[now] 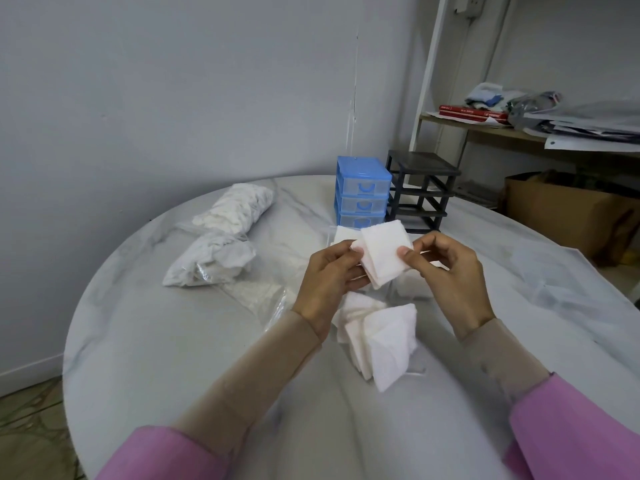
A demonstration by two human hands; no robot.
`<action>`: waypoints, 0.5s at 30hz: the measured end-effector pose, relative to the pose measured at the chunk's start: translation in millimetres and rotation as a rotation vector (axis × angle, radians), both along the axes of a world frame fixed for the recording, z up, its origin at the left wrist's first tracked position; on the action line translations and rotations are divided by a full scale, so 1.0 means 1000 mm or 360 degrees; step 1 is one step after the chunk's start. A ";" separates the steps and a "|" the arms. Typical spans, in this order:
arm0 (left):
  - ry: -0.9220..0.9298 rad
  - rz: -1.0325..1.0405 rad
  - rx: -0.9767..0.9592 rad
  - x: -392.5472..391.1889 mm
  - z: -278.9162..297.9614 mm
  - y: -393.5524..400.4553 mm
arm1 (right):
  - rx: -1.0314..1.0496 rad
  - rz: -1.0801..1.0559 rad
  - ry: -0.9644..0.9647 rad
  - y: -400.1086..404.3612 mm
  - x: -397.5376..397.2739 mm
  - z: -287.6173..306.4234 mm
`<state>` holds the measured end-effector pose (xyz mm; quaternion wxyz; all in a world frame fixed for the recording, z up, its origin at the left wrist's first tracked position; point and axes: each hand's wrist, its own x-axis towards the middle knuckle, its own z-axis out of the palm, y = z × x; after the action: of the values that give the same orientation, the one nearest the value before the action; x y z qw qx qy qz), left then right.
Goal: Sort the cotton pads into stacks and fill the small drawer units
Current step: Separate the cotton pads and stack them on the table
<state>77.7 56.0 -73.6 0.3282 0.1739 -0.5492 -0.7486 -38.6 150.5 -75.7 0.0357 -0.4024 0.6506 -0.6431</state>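
Both hands are raised over a round table (pixel 173 358) with a smooth, pale, marble-veined top; the left hand (pixel 330 282) and the right hand (pixel 450 275) together hold a small stack of cotton pads (pixel 382 256), square, white and soft with a faintly fuzzy face, their edges fanned slightly so several layers show; the left fingers curl under and behind the stack with the thumb on its left corner, and the right thumb and forefinger pinch its right edge while the other right fingers stay loosely curled; the stack is in the air, above the table and just in front of the drawers. Below the hands a loose heap of pads (pixel 377 341) lies on the table, overlapping at odd angles. At the far side stands a blue drawer unit (pixel 362 192) of plastic, boxy, with three clear-fronted drawers pushed in; what they hold cannot be made out; just beside it on the right stands a black frame (pixel 420 190), the same boxy shape, its slots open and without drawers. To the left lie crinkled clear plastic bags (pixel 225 237), stuffed with white pads bunched into long rolls; a flatter clear bag (pixel 256 299) lies nearer the left wrist. Both forearms wear beige sleeves (pixel 242 375) with pink cuffs further up.
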 end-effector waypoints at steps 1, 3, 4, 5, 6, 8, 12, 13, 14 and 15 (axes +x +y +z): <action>-0.0001 -0.0002 -0.0010 0.000 0.000 0.000 | -0.0025 0.0002 -0.0036 0.000 -0.001 0.001; 0.0004 -0.0007 -0.0033 0.000 -0.001 0.000 | -0.0099 -0.0005 -0.0127 0.000 -0.001 0.002; 0.0003 -0.0003 -0.0047 0.000 -0.001 0.001 | -0.0137 -0.0016 -0.0168 0.000 -0.001 0.002; -0.0003 0.0014 -0.0067 -0.001 -0.001 0.001 | -0.0168 -0.0025 -0.0201 0.000 -0.002 0.002; -0.0008 0.0044 -0.0088 -0.001 -0.003 0.001 | -0.0183 -0.0033 -0.0221 0.000 -0.002 0.002; 0.0019 0.0113 -0.0125 -0.001 -0.006 0.001 | -0.0192 -0.0021 -0.0235 0.001 -0.002 0.002; 0.0085 0.0131 -0.0250 0.000 -0.009 0.002 | -0.0243 0.0018 -0.0218 0.002 0.000 0.004; 0.0087 0.0130 -0.0294 0.001 -0.008 0.001 | -0.0258 0.0020 -0.0227 0.002 0.000 0.005; 0.0088 0.0129 -0.0329 0.000 -0.008 0.000 | -0.0269 0.0018 -0.0242 0.003 0.000 0.005; 0.0086 0.0125 -0.0352 0.000 -0.007 0.000 | -0.0274 0.0010 -0.0261 0.003 0.000 0.005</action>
<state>78.0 55.8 -80.6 0.3892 0.1378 -0.6122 -0.6744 -38.2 153.3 -70.9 0.0561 -0.3519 0.5865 -0.7274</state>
